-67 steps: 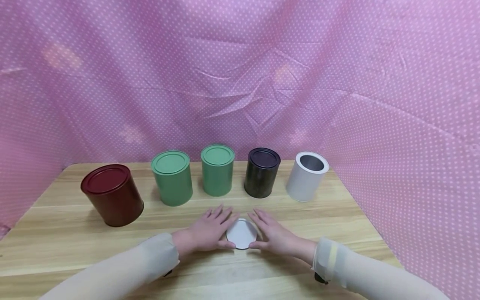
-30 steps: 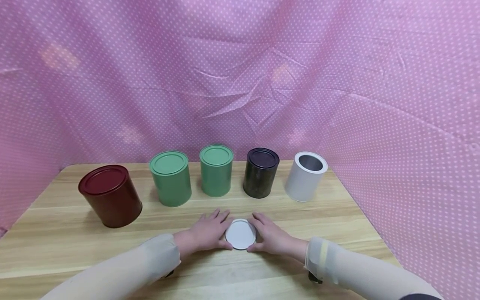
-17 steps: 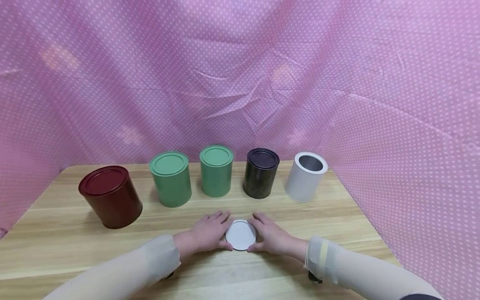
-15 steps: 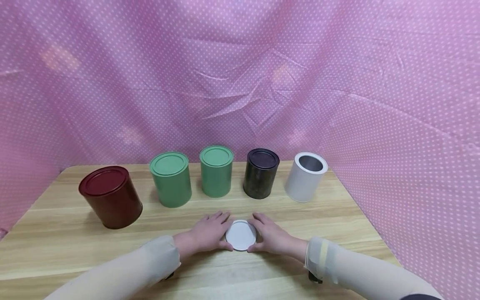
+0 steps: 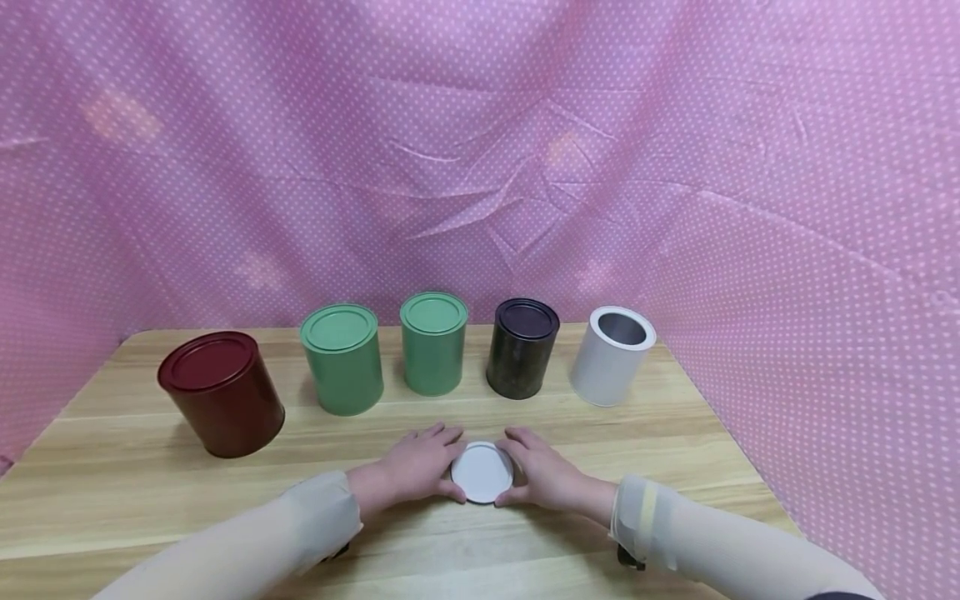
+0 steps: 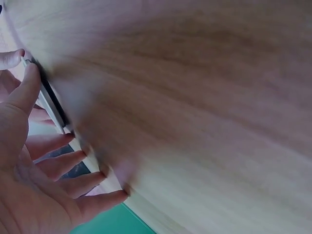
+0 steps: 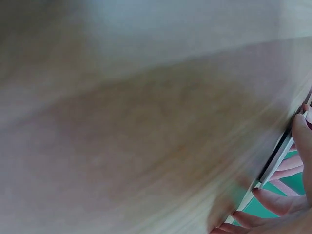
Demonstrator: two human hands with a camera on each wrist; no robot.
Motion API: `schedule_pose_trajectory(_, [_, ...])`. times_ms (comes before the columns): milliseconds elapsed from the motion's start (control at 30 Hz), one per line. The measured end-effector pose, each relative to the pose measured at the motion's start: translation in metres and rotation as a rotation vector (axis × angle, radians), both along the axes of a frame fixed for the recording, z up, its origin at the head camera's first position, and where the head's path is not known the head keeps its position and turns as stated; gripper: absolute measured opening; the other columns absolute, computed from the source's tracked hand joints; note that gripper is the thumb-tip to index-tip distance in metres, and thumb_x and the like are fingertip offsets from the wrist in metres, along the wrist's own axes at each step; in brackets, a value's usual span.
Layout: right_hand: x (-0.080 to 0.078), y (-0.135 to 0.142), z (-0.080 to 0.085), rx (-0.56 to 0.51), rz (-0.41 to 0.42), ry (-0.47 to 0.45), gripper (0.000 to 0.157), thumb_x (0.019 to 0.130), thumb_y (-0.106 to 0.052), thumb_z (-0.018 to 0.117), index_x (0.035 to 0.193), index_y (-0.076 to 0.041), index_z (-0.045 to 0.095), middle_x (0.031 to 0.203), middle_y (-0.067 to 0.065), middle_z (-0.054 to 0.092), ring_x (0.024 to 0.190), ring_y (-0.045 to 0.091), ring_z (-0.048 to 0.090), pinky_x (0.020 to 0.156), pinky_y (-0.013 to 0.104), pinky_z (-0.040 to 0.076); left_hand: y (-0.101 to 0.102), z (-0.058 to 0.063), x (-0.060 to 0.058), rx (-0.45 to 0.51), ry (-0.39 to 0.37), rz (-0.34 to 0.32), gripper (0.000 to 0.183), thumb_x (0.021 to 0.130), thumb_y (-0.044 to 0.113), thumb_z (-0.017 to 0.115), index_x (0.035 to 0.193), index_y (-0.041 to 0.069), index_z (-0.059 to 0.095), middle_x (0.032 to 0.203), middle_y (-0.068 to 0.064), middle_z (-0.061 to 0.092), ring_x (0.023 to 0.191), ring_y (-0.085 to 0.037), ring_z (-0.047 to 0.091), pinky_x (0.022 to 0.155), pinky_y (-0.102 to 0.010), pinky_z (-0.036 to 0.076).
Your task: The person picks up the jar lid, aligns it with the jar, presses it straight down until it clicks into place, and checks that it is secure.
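A round white can lid [image 5: 482, 472] lies flat at the front middle of the table, between both hands. My left hand [image 5: 417, 467] grips its left edge, thumb at the near side and index finger at the far side. On the opposite edge, my right hand [image 5: 550, 477] holds it the same way. The left wrist view shows the lid [image 6: 51, 105] edge-on, with the other fingers of the left hand [image 6: 39, 180] spread and their tips at the wood. Edge-on too, the lid [image 7: 277, 161] appears in the right wrist view beside the right thumb [image 7: 302, 139].
Behind the hands stands a row of cans: dark red [image 5: 225, 400], green [image 5: 345, 367], another green [image 5: 433, 350], black [image 5: 522, 354] and white [image 5: 607, 362]. The white one has an uncovered round opening. Pink dotted cloth [image 5: 480, 167] hangs around the wooden table [image 5: 150, 500].
Both hands have drawn in from around the lid onto its edges, the right thumb and fingers moving left. Over the last second hands and lid have stayed almost still.
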State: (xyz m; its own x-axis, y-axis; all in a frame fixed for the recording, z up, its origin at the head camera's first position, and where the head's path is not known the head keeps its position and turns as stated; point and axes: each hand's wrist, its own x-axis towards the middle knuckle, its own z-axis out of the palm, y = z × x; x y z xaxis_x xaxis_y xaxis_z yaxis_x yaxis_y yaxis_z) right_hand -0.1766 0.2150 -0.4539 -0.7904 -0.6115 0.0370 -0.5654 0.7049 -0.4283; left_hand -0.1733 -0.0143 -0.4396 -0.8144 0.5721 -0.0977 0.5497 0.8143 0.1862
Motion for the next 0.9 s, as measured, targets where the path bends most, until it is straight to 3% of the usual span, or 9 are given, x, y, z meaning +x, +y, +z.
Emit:
schedule_pose_trajectory(200, [-0.002,0.0,0.002,-0.045,-0.007,-0.029,0.075,0.072,-0.032,0.085,0.13,0.004,0.053,0.139,0.028,0.046,0.131,0.044,0.043,0.107,0.055,0.038,-0.003,0.004,-0.005,0.082,-0.06,0.001,0.077,0.078,0.052,0.073,0.135,0.003,0.055,0.143,-0.02,0.05,0.133,-0.043,0.043,0.104,-0.057,0.041])
schedule_pose_trajectory(267, [-0.004,0.001,0.002,-0.078,-0.009,-0.044,0.076,0.072,-0.031,0.085,0.13,0.005,0.052,0.138,0.029,0.046,0.13,0.044,0.044,0.107,0.056,0.038,-0.004,0.006,-0.006,0.106,-0.041,-0.018,0.076,0.078,0.05,0.074,0.134,0.003,0.055,0.138,-0.019,0.055,0.129,-0.04,0.049,0.103,-0.054,0.044])
schedule_pose_trajectory(400, [-0.006,0.002,0.006,-0.131,-0.003,-0.062,0.074,0.073,-0.028,0.085,0.13,0.005,0.051,0.136,0.029,0.048,0.127,0.044,0.047,0.106,0.057,0.038,-0.005,0.008,-0.01,0.169,-0.009,-0.053,0.063,0.076,0.045,0.078,0.123,0.007,0.061,0.116,-0.01,0.068,0.106,-0.026,0.063,0.087,-0.043,0.053])
schedule_pose_trajectory(567, [-0.008,0.004,0.01,-0.159,0.004,-0.069,0.074,0.074,-0.026,0.084,0.131,0.006,0.05,0.136,0.029,0.049,0.128,0.044,0.046,0.107,0.057,0.037,-0.005,0.011,-0.014,0.245,-0.05,-0.051,0.051,0.075,0.04,0.08,0.116,0.015,0.064,0.099,0.001,0.069,0.088,-0.013,0.063,0.074,-0.033,0.053])
schedule_pose_trajectory(767, [-0.011,0.008,0.013,-0.186,0.013,-0.031,0.073,0.075,-0.025,0.083,0.131,0.008,0.049,0.135,0.028,0.051,0.128,0.044,0.047,0.107,0.056,0.038,-0.006,0.018,-0.017,0.275,-0.02,-0.06,0.049,0.075,0.041,0.08,0.115,0.016,0.065,0.099,0.001,0.068,0.093,-0.016,0.063,0.079,-0.036,0.053])
schedule_pose_trajectory(900, [-0.012,0.01,0.016,-0.23,0.014,0.011,0.072,0.075,-0.022,0.083,0.131,0.008,0.049,0.134,0.028,0.051,0.127,0.044,0.048,0.105,0.057,0.039,-0.008,0.025,-0.02,0.281,0.034,-0.078,0.06,0.076,0.041,0.078,0.126,0.014,0.062,0.114,-0.005,0.068,0.107,-0.023,0.063,0.088,-0.045,0.053])
